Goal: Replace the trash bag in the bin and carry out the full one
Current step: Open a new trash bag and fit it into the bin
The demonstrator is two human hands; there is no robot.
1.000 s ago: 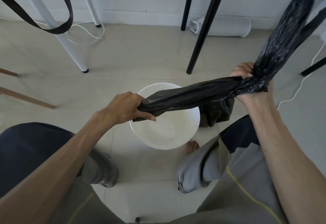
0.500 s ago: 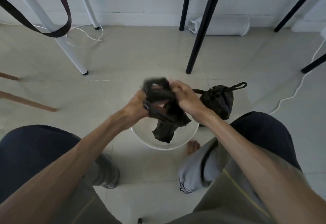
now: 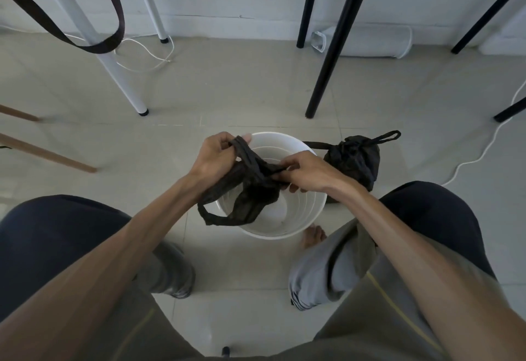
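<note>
Fingers of both hands — left hand (image 3: 216, 155), right hand (image 3: 307, 172) — pinch the crumpled fresh bag (image 3: 250, 190), probably hunting its mouth. It hangs over the bin (image 3: 310, 218), directly below; the full bag (image 3: 355, 161) sits at three o'clock.

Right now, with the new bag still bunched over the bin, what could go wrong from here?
1. The new bag is bunched between the left hand and right hand; it may be hard to find the mouth, and tugging could tear the thin film.
2. The bin is light-looking and unheld, so fitting the liner might tip it.
3. The full bag sits beside the bin near a cable; either could snag a foot.
</note>
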